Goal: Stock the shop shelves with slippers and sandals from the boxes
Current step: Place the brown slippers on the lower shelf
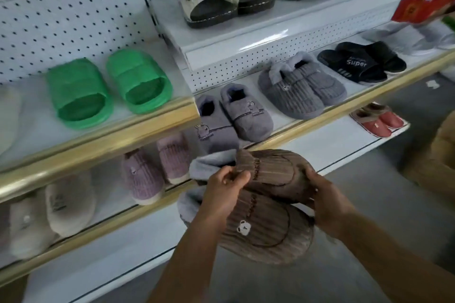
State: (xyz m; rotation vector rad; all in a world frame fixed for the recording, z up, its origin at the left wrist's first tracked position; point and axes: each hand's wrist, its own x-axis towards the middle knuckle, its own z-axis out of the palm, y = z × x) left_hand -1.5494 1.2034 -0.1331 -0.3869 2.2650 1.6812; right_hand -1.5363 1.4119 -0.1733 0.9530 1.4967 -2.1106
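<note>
Down in front of the shelves, the left hand (222, 188) pinches the collar of the brown ribbed slippers (266, 204) while the right hand (322, 202) grips their toes. A bear badge marks the lower one. Grey slippers (236, 115) sit on the gold-edged shelf (307, 122) just behind.

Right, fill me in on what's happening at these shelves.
A person is stocking a shoe display and holds a pair of brown slippers in front of the shelves, not yet set down. The left hand pinches the upper slipper's collar and the right hand grips the toe ends. Already out on the middle shelf are green slides, grey slippers and black slides. Purple slippers sit on the shelf below.
</note>
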